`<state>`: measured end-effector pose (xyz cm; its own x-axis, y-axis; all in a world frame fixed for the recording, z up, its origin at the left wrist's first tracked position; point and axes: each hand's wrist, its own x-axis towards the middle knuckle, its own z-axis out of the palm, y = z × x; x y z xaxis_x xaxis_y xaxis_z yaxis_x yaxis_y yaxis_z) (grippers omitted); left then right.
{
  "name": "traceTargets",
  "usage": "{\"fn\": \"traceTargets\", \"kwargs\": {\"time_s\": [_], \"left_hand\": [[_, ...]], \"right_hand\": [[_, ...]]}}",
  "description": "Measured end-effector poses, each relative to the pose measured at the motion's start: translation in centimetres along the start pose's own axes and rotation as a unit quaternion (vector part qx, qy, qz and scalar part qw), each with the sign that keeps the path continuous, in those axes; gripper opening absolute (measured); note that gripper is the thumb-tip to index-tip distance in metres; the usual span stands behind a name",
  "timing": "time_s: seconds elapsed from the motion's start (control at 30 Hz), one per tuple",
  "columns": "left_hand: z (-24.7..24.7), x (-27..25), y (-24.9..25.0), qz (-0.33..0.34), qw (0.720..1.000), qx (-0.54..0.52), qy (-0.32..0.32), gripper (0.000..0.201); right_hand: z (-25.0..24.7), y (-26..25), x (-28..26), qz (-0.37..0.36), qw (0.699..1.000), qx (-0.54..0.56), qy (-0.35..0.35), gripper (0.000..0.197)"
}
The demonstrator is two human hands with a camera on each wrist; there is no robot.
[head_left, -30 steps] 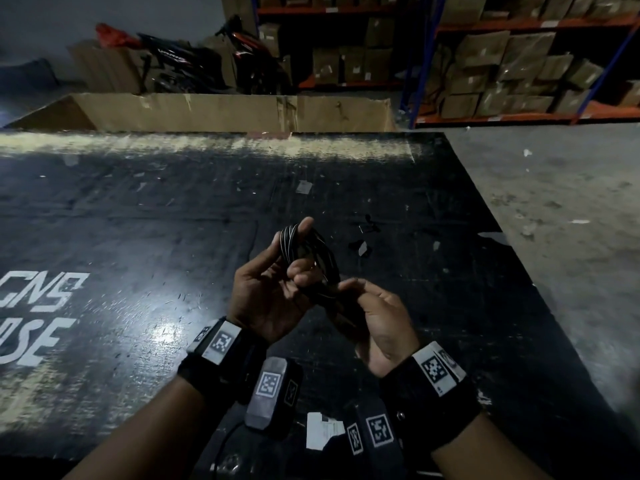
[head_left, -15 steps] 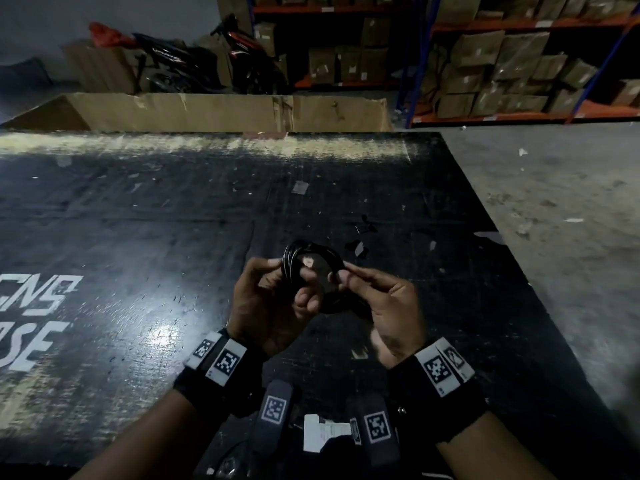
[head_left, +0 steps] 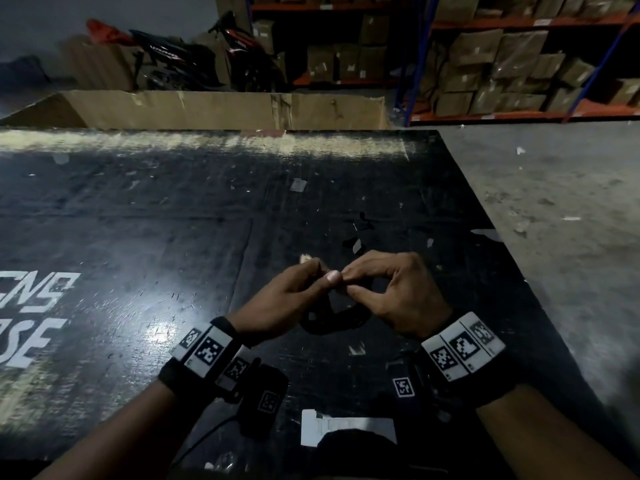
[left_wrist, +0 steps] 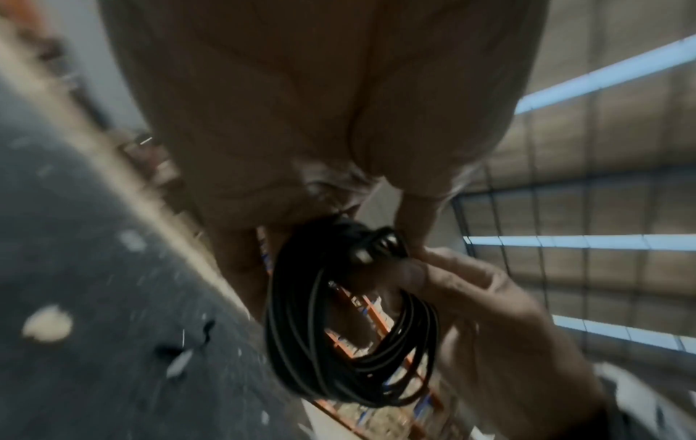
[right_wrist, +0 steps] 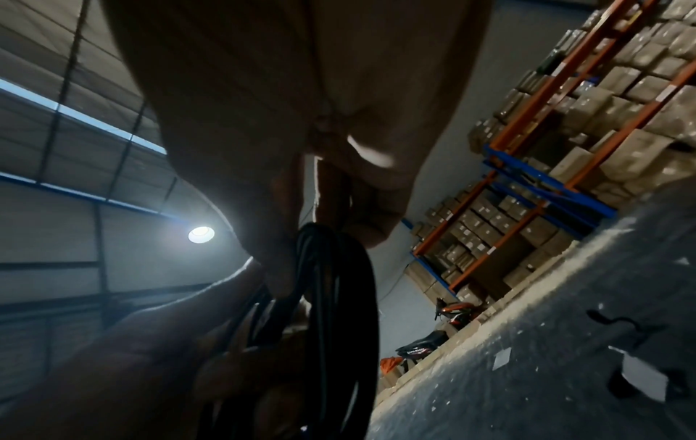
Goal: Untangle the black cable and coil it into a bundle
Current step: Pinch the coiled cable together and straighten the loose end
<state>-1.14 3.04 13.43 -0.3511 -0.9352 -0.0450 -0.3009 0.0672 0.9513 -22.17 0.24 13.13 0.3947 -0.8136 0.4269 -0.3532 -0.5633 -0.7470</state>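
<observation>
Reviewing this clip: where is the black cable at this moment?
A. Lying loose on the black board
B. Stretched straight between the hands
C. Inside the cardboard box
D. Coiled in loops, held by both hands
D: the black cable hangs in stacked loops, gripped by the left hand and right hand.

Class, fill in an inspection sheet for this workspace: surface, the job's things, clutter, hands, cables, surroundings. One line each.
Surface: black board, scuffed, white lettering at its left edge.
Job's things: black cable wound in a coil, held off the board.
Clutter: paper scraps; white card at the near edge.
Hands: left hand and right hand both pinch the coil's top.
Cables: besides the coil, a thin lead below the left wrist.
Surroundings: cardboard sheet, parked motorbikes, shelves of boxes, concrete floor.
</observation>
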Motion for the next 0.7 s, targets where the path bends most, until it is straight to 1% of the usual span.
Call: {"fn": "traceTargets", "kwargs": {"time_s": [0.07,0.1,0.13,0.23,0.33,0.4,0.43,0.53,0.63,0.7], "left_hand": [[0.2,0.1,-0.2,0.029,0.991,0.13,0.01,0.061],[0.3,0.2,-0.4,0.042,0.985,0.164,0.022,0.061],[0.5,0.3,-0.5,0.056,0.983,0.17,0.034,0.059],[1.3,0.6,-1.2,0.084,0.988,0.109,0.075,0.057],[2.0,0.7,-1.9,0.086,0.988,0.048,0.119,0.049],[2.3,0.8,-2.1,0.088,0.985,0.017,0.147,0.043],[2.3,0.8,-2.2,0.089,0.984,0.007,0.156,0.043],[2.5,0.8,-2.3,0.094,0.982,-0.015,0.163,0.052],[2.7,1.0,-2.4,0.092,0.982,-0.033,0.164,0.05],[2.8,1.2,-2.5,0.084,0.98,-0.066,0.167,0.046]], "right_hand": [[0.1,0.2,0.0,0.003,1.0,-0.011,0.004,0.014],[0.2,0.2,0.0,0.012,1.0,-0.006,0.011,0.014],[0.3,0.3,-0.1,0.023,0.999,0.009,0.023,0.014],[0.8,0.1,-0.3,0.044,0.994,0.074,0.074,0.018],[1.3,-0.1,-0.8,0.053,0.989,0.096,0.096,0.024],[1.4,0.2,-1.2,0.068,0.984,0.133,0.094,0.033],[1.4,0.4,-1.3,0.07,0.982,0.149,0.092,0.035],[1.5,1.0,-1.5,0.07,0.979,0.173,0.083,0.033],[1.4,1.3,-1.3,0.07,0.978,0.182,0.074,0.032],[1.4,1.5,-1.3,0.08,0.978,0.185,0.056,0.042]]}}
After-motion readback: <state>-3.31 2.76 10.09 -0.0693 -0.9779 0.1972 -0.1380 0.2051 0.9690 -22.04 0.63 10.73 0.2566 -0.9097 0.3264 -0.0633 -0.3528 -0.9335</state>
